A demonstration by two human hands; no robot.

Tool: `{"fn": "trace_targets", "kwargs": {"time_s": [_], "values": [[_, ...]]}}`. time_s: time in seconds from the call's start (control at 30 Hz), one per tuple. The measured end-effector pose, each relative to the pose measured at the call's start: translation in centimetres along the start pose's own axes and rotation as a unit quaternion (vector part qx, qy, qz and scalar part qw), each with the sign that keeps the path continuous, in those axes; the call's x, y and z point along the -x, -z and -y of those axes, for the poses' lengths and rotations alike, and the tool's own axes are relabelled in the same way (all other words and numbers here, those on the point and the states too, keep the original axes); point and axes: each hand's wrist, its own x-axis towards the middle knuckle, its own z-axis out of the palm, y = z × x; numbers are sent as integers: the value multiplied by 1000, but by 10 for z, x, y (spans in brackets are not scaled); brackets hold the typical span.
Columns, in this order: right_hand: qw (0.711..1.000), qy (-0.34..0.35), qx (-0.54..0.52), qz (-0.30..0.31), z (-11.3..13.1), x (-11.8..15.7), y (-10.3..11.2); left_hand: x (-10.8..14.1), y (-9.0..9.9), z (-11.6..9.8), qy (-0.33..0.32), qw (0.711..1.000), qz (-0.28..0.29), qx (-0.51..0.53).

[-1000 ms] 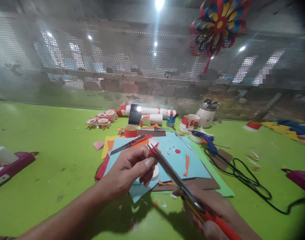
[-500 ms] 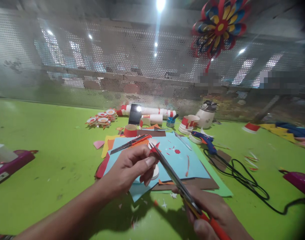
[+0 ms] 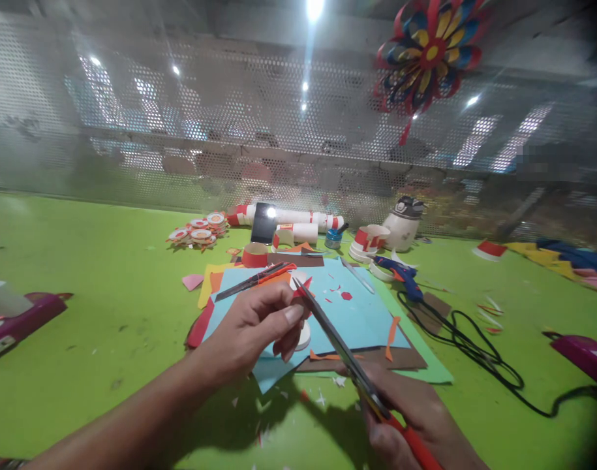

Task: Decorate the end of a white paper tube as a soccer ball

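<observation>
Well — pointed metal scissors (image 3: 357,375), red paper (image 3: 297,294)

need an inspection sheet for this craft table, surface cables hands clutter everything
surface: green table, scattered with small paper scraps
job's things: scissors, tips at a small red piece, above layered coloured sheets
clutter: second scissors on the sheets; phone and blue jar behind
hands: left hand pinches the red piece; right hand holds scissors
cables: black cable loosely looped near the glue gun
surroundings: perforated screen behind; colourful flower decoration overhead
</observation>
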Motion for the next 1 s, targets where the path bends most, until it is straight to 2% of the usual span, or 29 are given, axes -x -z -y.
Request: {"fn": "trace_targets", "kwargs": {"time_s": [0.2,0.4,0.77,0.9,1.0], "values": [[1000,6,9,-19,-2,1,-5,0,-1,-1,5,1000,-1,6],[999,3,51,-17,4,0,-1,-1,-2,-2,12,1000,-5,10],[997,17,65,-26,5,1,-2,-1,0,-3,23,1000,-10,18],[997,8,70,-39,4,0,5,-1,0,-5,32,999,-13,41],[998,-8,57,-10,0,3,15,-2,2,-7,47,996,20,72]]}}
